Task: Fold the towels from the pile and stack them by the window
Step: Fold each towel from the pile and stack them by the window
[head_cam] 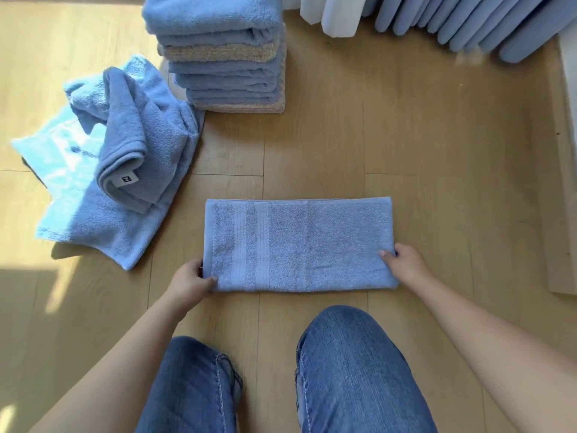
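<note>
A blue towel point(299, 245) lies folded into a long flat rectangle on the wooden floor in front of my knees. My left hand point(190, 281) pinches its near left corner, thumb on top. At the near right corner my right hand point(404, 264) grips the edge, thumb on the cloth and fingers curled round it. A loose pile of blue towels point(125, 164) sits crumpled at the left, one with a white label showing. Behind it, a tall stack of folded blue and beige towels point(228, 57) stands at the top middle.
Blue and white curtains point(468, 20) hang down to the floor at the top right. A pale wooden board point(562, 182) runs along the right edge. My two knees in jeans point(352, 370) fill the bottom of the view. Bare floor lies between the towel and the curtains.
</note>
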A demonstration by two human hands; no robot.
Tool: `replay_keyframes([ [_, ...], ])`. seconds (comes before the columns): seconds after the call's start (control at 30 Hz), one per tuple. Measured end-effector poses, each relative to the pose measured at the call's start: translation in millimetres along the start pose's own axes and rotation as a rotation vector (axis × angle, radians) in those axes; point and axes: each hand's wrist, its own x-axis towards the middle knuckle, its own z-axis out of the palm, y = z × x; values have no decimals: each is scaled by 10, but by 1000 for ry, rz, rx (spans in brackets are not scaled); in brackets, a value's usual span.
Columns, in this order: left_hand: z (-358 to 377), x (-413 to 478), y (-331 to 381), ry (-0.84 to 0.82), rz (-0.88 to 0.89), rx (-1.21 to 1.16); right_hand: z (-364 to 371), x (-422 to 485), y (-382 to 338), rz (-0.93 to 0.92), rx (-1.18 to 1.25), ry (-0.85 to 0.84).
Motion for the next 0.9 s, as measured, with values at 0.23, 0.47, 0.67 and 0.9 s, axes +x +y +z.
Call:
replay_keyframes([
  [0.23,220,-113,77,464,176,352,148,-87,-16,-99,-143,421],
  [0.47,886,-58,328,255,768,969,844,-302,-455,-734,-527,292],
  [0.67,1189,230,510,211,579,975,1109,-147,-756,-615,-666,72],
  [0.9,489,524,266,353,588,1014,352,307,-195,-464,-916,202],
])
